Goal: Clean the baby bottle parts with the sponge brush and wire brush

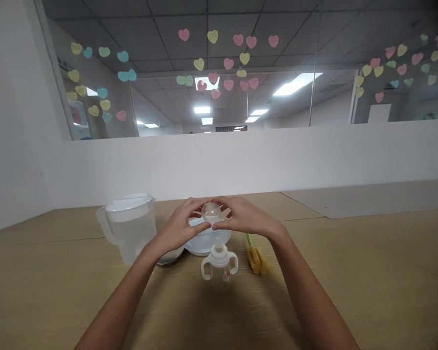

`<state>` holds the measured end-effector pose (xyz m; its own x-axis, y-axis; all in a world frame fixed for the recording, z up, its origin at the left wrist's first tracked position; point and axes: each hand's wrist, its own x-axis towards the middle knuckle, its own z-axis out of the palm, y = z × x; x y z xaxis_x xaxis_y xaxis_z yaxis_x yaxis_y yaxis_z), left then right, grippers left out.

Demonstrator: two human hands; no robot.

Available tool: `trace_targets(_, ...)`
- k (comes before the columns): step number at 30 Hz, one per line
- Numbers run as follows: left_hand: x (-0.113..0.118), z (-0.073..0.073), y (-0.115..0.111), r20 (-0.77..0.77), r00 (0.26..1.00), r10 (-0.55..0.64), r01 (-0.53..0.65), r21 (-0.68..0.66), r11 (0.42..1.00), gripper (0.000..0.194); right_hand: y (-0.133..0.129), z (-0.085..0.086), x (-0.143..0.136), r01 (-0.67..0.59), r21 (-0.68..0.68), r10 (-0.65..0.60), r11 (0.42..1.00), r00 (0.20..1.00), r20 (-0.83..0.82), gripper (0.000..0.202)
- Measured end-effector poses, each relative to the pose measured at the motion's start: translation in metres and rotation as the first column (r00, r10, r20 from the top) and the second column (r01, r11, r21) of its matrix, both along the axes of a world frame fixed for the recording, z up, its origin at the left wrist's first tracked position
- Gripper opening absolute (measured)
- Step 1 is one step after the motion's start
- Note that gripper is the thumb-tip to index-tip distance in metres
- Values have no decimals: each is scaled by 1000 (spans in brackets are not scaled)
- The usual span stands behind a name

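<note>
My left hand (184,221) and my right hand (241,217) curve round a clear domed bottle cap (211,210) from both sides, fingertips meeting behind its top and thumbs near its lower edge. Below them stands an upright baby bottle (220,267) with two white handles, a white collar and its clear teat showing. Behind the bottle, partly covered by my hands, is a pale plastic basin (200,245). To the right of the bottle lies a yellow sponge brush (257,261) with a green handle.
A lidded translucent pitcher (133,233) stands at the left. Beside it, a round metal dish (171,256) is partly hidden by my left forearm. The wooden table (350,282) runs back to a white wall (241,163) under windows dotted with heart-shaped notes.
</note>
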<state>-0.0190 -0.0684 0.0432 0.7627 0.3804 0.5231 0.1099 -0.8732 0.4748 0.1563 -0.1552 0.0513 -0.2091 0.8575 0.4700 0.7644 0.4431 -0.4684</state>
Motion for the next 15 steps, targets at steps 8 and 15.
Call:
trace_targets(8,-4,-2,5,-65,995,76,-82,-87,993,67,6,-3,1,32,28,-33,999,999,28,44)
trace_targets(15,-4,-14,29,-323,944,-74,4,-212,977,75,13,-7,3,65,6,-65,998,996,55,42)
